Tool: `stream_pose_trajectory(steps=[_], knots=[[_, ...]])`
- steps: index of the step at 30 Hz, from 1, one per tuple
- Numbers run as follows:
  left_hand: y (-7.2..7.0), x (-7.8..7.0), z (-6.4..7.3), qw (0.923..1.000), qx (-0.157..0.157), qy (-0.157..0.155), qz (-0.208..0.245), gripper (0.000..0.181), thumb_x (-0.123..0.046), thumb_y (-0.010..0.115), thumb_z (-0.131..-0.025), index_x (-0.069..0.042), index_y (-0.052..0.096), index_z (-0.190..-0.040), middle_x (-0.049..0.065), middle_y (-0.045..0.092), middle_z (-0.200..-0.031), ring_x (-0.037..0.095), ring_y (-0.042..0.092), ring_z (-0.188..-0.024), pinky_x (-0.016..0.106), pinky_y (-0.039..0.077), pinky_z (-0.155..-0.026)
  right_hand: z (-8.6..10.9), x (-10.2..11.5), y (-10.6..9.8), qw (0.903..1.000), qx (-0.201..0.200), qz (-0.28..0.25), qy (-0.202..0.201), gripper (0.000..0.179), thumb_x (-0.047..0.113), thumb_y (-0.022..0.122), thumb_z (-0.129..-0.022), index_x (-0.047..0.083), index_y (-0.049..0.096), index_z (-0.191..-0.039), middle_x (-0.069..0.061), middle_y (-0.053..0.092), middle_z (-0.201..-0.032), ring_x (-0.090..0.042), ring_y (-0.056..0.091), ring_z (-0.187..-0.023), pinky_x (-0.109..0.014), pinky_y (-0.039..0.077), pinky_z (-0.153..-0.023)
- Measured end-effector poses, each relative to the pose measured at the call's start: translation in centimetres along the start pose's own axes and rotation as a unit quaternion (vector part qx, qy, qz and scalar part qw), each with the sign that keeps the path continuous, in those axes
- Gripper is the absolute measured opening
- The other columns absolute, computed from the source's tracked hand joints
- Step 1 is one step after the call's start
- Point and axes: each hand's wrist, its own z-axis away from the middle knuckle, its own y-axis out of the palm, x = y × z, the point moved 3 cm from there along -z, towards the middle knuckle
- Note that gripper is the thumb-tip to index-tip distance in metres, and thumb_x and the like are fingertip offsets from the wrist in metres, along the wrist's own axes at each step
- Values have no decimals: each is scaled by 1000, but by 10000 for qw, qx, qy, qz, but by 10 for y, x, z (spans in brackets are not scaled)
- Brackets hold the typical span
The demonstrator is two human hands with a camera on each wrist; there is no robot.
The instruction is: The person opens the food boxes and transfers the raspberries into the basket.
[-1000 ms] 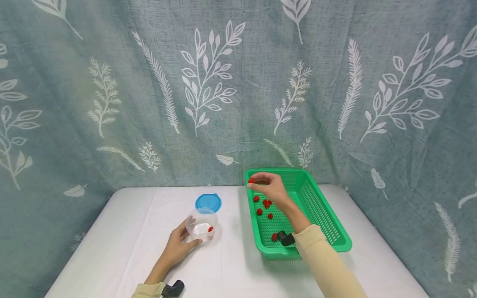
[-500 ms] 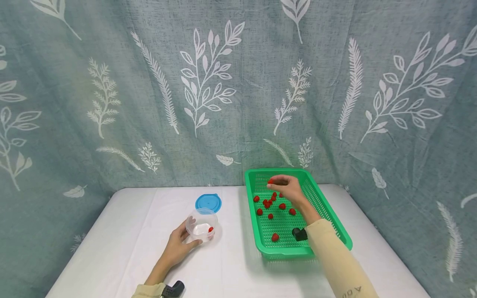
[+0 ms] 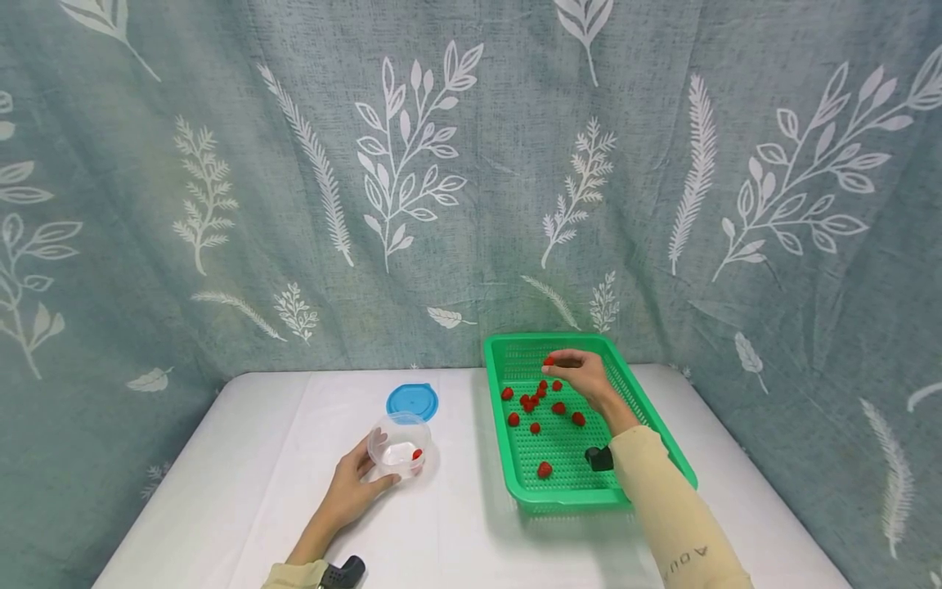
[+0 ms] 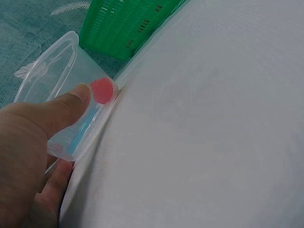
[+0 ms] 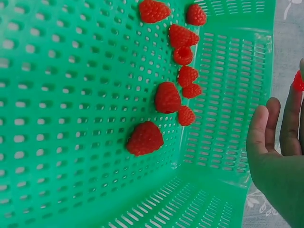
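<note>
In the head view my left hand (image 3: 352, 492) grips a clear plastic tub (image 3: 397, 456) from its left side, thumb at the front. One red raspberry (image 4: 103, 90) shows through the tub's wall in the left wrist view, low down beside my thumb. My right hand (image 3: 585, 376) is raised over the far part of a green basket (image 3: 508, 458), pinching a raspberry (image 3: 549, 361) between thumb and fingertips. That raspberry is mostly cut off at the edge of the right wrist view. Several loose raspberries (image 5: 145, 138) lie on the basket's perforated floor below.
A round blue lid (image 3: 412, 401) lies just behind the tub on the white-covered table (image 3: 467, 532). The basket's raised walls stand to the right of the tub. A patterned grey-green curtain (image 3: 471, 303) hangs behind the table's far edge.
My right hand has moved rightward over the basket with the raspberry, uncovering other raspberries below. The left hand and the tub stay in place.
</note>
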Motion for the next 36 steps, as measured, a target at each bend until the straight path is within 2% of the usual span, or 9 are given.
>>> stream_pose_trajectory(steps=[6,14,18,26,31,36], knots=[[0,1,0,9999,3,-112,13,93,-9,87,-78,2,36,-155,21,44,-156,38,43,-144,41,41,-115,-2,-3,-1,9999,-10,71,90,44,19,77,-92,-1,64,-129,-12,68,-121,-28,62,-114,-53,48,-110],[0,0,0,9999,16,-125,-6,94,-11,87,-78,1,36,-155,20,43,-157,38,42,-145,41,41,-115,-5,-9,-3,9996,-133,51,229,42,17,78,-90,1,65,-127,-6,69,-114,-21,63,-106,-55,46,-111],[0,-2,1,9999,7,-104,-2,94,-12,88,-78,1,36,-155,20,43,-157,38,42,-145,41,41,-115,-7,-12,-5,9997,-104,29,226,41,15,78,-91,0,65,-126,-6,68,-113,-23,62,-106,-56,46,-111],[1,-2,3,9999,8,-109,-2,94,-11,88,-78,2,35,-155,21,43,-156,38,43,-144,41,42,-115,-6,-12,-5,9998,-26,-21,194,50,15,75,-93,-7,58,-134,-22,62,-133,-32,59,-119,-55,44,-114],[2,-2,3,9999,6,-123,-30,94,-11,87,-78,2,35,-155,20,44,-157,37,43,-145,40,41,-115,-4,-6,-3,9999,15,77,65,50,21,77,-92,-4,61,-133,-15,66,-128,-30,61,-118,-51,49,-110],[1,-1,4,10000,-2,-71,25,94,-9,87,-77,2,36,-155,20,44,-156,37,42,-145,40,41,-115,1,15,5,9987,455,-54,-220,45,25,70,-98,-1,61,-134,-15,63,-133,-33,60,-124,-45,52,-107]])
